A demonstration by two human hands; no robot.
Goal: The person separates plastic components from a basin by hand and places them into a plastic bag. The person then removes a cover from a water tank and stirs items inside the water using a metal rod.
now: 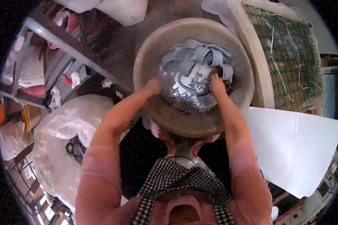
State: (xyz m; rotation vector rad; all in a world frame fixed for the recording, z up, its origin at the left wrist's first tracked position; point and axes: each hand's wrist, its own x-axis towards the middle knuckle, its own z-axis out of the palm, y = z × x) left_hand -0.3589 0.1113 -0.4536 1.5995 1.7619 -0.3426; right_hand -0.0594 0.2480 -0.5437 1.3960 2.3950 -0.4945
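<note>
A large round basin (150, 48) stands before me. Inside it lie several light grey curved pieces (206, 56), like plastic rings or bands, and a heap of thin grey strips (186, 105). My left hand (154, 86) is over the basin's left inner side; motion smears its fingers, so what they hold does not show. On the other side my right hand (217, 85) reaches in among the grey pieces, its fingers drawn together beside a curved band. Whatever is between them is too small to make out.
To the right are a frame with green netting (289, 56) and a white sheet (293, 146). Large clear plastic bags (71, 123) and a metal rack (64, 45) stand on the left. White sacks (124, 11) lie beyond the basin. My pink shoes (171, 148) are below its near rim.
</note>
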